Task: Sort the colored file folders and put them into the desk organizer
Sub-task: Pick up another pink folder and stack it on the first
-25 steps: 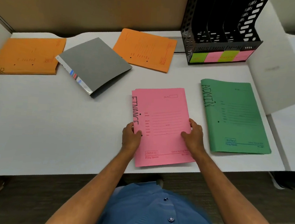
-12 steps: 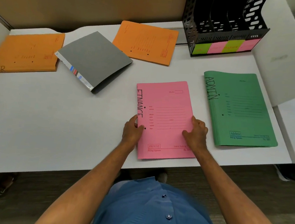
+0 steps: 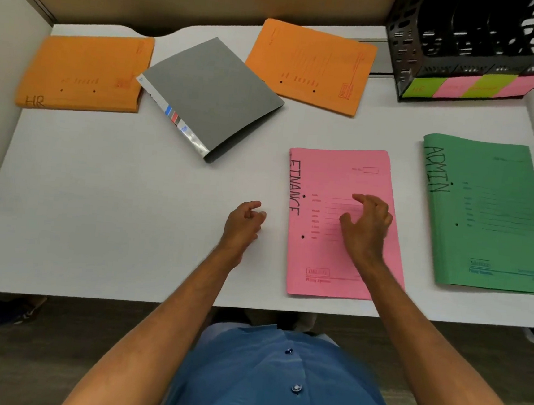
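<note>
A pink folder (image 3: 332, 175) marked FINANCE lies flat near the desk's front edge. My right hand (image 3: 367, 225) hovers over its middle, fingers apart, holding nothing. My left hand (image 3: 243, 224) is on the bare desk just left of the folder, fingers loosely curled and empty. A green folder (image 3: 497, 216) marked ADMIN lies to the right. An orange folder (image 3: 83, 71) marked HR lies at the far left, a second orange folder (image 3: 310, 65) at the back middle, a grey folder (image 3: 213, 96) between them. The black desk organizer (image 3: 476, 43) stands at the back right with green and pink labels.
The white desk (image 3: 97, 203) ends in a front edge close to my body. A brown partition wall runs along the back. White side panels close in the desk at left and right.
Both hands have let go of the pink folder. My left hand moved off to its left onto the desk, and my right hand lifted over its middle. The camera view shifted.
</note>
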{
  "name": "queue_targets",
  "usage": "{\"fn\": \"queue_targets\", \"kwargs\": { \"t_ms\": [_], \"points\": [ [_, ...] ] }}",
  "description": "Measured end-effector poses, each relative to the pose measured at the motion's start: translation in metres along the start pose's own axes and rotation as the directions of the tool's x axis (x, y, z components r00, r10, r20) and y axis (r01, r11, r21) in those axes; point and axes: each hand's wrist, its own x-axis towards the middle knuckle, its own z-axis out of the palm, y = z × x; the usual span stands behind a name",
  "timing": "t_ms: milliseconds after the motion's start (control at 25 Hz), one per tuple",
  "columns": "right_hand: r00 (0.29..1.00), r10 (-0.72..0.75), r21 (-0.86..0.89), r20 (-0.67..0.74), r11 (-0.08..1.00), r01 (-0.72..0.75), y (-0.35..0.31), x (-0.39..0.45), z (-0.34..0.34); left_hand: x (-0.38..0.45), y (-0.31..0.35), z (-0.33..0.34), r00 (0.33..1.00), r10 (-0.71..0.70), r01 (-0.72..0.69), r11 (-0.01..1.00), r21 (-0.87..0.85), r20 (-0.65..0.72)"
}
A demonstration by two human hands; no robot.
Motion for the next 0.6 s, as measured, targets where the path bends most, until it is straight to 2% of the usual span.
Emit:
{"fn": "queue_targets", "kwargs": {
  "t_ms": [120, 320, 440, 600],
  "points": [
    [0.996, -0.063, 0.144, 0.061, 0.988, 0.054, -0.048, 0.016, 0.029, 0.019, 0.007, -0.051, 0.998, -0.011, 0.005, 0.997, -0.076, -0.069],
    [0.985, -0.118, 0.271, 0.128, 0.959, 0.08, -0.139, 0.054, 0.083, 0.067, 0.02, -0.14, 0.983, -0.05, 0.022, 0.988, -0.155, -0.177],
    [0.984, -0.12, 0.281, 0.135, 0.957, 0.078, -0.188, 0.081, 0.112, 0.098, 0.029, -0.181, 0.973, -0.09, 0.046, 0.978, -0.202, -0.212],
    [0.988, -0.115, 0.281, 0.104, 0.956, 0.082, -0.227, 0.132, 0.15, 0.135, 0.05, -0.212, 0.976, -0.12, 0.07, 0.963, -0.259, -0.182]
  ]
}}
